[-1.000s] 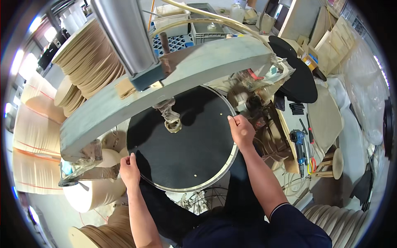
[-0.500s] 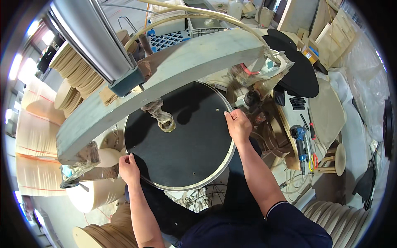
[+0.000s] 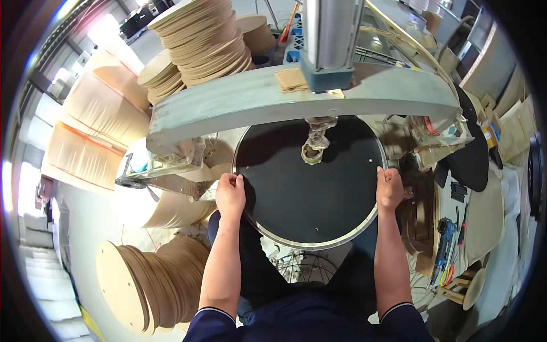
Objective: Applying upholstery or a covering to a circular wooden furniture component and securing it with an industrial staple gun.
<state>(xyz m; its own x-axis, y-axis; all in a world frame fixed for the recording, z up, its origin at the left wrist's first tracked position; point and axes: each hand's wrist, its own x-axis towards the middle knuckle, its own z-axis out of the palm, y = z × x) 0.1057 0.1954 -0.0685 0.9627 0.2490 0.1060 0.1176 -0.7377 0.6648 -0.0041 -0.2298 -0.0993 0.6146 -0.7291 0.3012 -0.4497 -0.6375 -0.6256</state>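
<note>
A round black sheet (image 3: 296, 199) lies in a silvery metal ring (image 3: 319, 246) in front of me, with a few small holes near its edge. My left hand (image 3: 230, 196) pinches the sheet's left edge, thumb on top. On the opposite side my right hand (image 3: 390, 189) is closed on the right edge in the same way, its other fingers curled and partly hidden. Over the far part of the sheet, a plastic-wrapped fitting (image 3: 313, 149) hangs below a pale green curved beam (image 3: 228, 111). A metal cylinder (image 3: 329, 37) stands on that beam.
Round tan boards are stacked in a tall pile (image 3: 202, 45) behind the beam, with another stack (image 3: 165, 279) lying at lower left. Wrapped rolls (image 3: 94, 125) stand farther left. A blue power tool (image 3: 444, 242) and red-yellow scissors (image 3: 448, 275) lie at right, near a wooden stool (image 3: 473, 288).
The view has swung left, so the ring and beam now sit farther right and look more level. Both hands are still on opposite edges of the black sheet.
</note>
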